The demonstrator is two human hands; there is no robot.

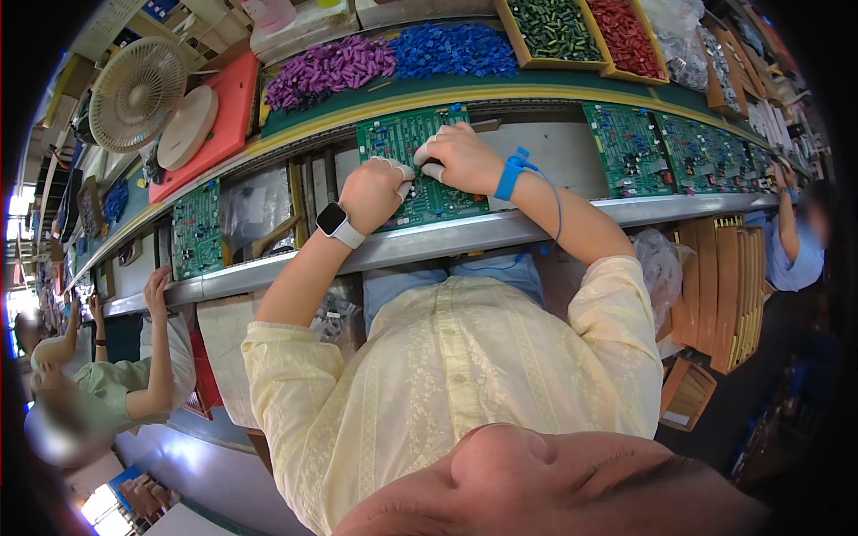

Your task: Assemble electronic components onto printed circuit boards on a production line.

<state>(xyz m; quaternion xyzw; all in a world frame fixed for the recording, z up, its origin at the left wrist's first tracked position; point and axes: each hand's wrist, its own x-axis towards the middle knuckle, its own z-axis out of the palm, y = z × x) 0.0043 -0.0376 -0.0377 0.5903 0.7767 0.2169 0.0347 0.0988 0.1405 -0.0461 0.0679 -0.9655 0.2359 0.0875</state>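
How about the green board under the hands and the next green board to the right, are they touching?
Apart. The head view plainly shows a pale surface between the first board and the next board.

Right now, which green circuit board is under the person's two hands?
The middle board, straight before the person: left hand and right hand are on it; the left board and right-hand boards lie apart.

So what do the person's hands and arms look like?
The left hand and right hand wear white fingertip covers. A dark-faced square watch with a pale strap is on the left; a blue wristband with a blue cord, on the right. Sleeves are pale yellow.
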